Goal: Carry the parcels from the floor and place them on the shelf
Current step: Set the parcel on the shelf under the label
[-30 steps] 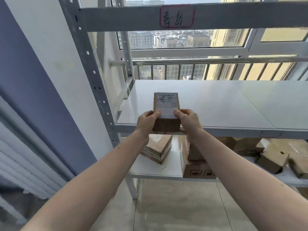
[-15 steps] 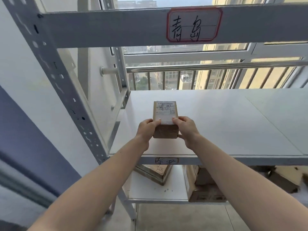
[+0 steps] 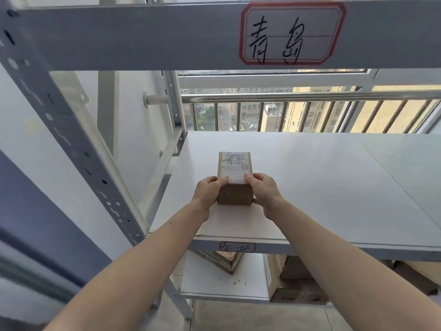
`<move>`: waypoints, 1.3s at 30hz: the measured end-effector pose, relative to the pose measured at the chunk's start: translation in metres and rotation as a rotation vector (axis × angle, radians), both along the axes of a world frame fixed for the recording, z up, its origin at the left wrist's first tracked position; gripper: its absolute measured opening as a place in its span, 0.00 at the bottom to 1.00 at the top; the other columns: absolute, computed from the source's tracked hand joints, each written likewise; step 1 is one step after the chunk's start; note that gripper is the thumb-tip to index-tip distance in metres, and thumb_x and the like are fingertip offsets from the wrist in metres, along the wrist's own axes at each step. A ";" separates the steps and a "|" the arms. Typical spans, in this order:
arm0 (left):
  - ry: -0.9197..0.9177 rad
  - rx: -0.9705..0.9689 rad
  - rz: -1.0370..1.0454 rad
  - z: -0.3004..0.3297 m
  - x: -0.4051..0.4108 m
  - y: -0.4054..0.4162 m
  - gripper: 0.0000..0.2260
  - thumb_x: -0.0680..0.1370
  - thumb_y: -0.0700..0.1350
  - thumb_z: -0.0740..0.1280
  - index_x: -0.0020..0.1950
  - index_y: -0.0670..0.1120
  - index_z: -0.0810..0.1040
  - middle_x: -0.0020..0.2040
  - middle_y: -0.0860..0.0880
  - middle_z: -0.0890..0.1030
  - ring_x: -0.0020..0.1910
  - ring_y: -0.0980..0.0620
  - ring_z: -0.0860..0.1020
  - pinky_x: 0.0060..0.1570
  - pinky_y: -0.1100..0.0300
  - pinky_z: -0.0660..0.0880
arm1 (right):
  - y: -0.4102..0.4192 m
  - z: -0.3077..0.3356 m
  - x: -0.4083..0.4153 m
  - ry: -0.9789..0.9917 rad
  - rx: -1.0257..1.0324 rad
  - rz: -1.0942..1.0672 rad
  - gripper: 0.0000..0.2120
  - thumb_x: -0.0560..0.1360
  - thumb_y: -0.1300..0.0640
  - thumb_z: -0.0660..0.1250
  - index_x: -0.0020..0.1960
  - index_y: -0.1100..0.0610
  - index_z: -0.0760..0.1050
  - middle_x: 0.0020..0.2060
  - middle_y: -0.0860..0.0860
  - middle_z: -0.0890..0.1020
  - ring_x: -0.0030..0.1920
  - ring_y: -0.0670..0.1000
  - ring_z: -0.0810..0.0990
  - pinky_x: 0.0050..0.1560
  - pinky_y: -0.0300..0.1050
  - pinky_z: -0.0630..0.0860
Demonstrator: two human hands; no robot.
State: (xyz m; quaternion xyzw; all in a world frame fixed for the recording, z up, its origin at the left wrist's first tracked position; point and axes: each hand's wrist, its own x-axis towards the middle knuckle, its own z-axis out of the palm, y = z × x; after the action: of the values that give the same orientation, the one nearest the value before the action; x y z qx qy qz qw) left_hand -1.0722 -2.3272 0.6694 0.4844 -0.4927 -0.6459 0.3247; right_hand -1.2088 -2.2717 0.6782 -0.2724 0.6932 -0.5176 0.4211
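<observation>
A small brown cardboard parcel (image 3: 235, 177) with a white shipping label on top sits on the white middle shelf board (image 3: 322, 182), near its left front part. My left hand (image 3: 207, 191) grips the parcel's left side with the thumb on top. My right hand (image 3: 262, 191) grips its right side the same way. Its underside looks level with the board, in contact or very close to it.
The grey metal rack has a perforated upright (image 3: 71, 144) at left and an upper beam (image 3: 143, 37) with a red-framed handwritten label (image 3: 292, 34). Several cardboard boxes (image 3: 293, 283) lie on the lower shelf. A window railing (image 3: 310, 99) runs behind the rack.
Both hands have carried the parcel up over the shelf's front edge and forward onto the board. The camera has come closer to the rack.
</observation>
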 end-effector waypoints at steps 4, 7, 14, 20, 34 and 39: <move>-0.019 -0.029 -0.010 -0.004 0.003 -0.002 0.12 0.78 0.47 0.67 0.58 0.43 0.80 0.53 0.45 0.84 0.48 0.50 0.81 0.57 0.52 0.77 | -0.001 -0.004 -0.001 0.016 0.000 0.013 0.19 0.79 0.50 0.64 0.65 0.60 0.73 0.61 0.56 0.81 0.59 0.56 0.80 0.61 0.57 0.77; -0.063 -0.062 -0.034 -0.007 0.005 -0.003 0.24 0.74 0.55 0.70 0.65 0.42 0.76 0.59 0.45 0.82 0.56 0.49 0.81 0.62 0.50 0.76 | 0.002 -0.003 -0.003 0.072 0.014 0.044 0.25 0.79 0.45 0.64 0.70 0.59 0.70 0.64 0.55 0.78 0.61 0.54 0.78 0.61 0.52 0.76; -0.284 -0.362 -0.118 -0.014 0.028 -0.008 0.41 0.67 0.51 0.79 0.76 0.43 0.65 0.72 0.46 0.73 0.70 0.49 0.72 0.70 0.49 0.70 | 0.028 -0.003 -0.018 0.390 -0.097 0.105 0.38 0.68 0.44 0.77 0.72 0.57 0.68 0.69 0.54 0.76 0.66 0.53 0.77 0.66 0.51 0.75; -0.489 -0.600 -0.178 -0.023 0.029 -0.015 0.33 0.68 0.51 0.78 0.71 0.46 0.74 0.65 0.47 0.81 0.63 0.51 0.79 0.65 0.54 0.75 | 0.027 -0.011 -0.022 0.562 -0.046 0.151 0.40 0.63 0.48 0.82 0.69 0.58 0.72 0.62 0.56 0.81 0.60 0.53 0.81 0.63 0.51 0.78; -0.412 -0.537 -0.161 -0.013 0.009 -0.047 0.18 0.72 0.41 0.75 0.61 0.47 0.81 0.55 0.48 0.85 0.54 0.51 0.83 0.62 0.54 0.77 | -0.021 -0.010 -0.028 0.510 -0.063 0.096 0.24 0.67 0.59 0.78 0.62 0.57 0.79 0.53 0.54 0.86 0.50 0.50 0.85 0.53 0.40 0.78; -0.448 -0.535 -0.168 -0.008 0.004 -0.061 0.19 0.73 0.40 0.74 0.64 0.46 0.80 0.57 0.47 0.85 0.54 0.50 0.82 0.59 0.60 0.75 | -0.040 -0.010 -0.028 0.478 -0.052 0.083 0.22 0.67 0.60 0.77 0.61 0.57 0.80 0.53 0.54 0.86 0.50 0.51 0.85 0.56 0.43 0.79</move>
State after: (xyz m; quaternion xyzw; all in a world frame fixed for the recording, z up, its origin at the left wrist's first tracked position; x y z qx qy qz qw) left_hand -1.0684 -2.3886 0.6617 0.4694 -0.7414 -0.3963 0.2699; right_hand -1.2372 -2.3112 0.6683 -0.4261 0.7480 -0.4382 0.2588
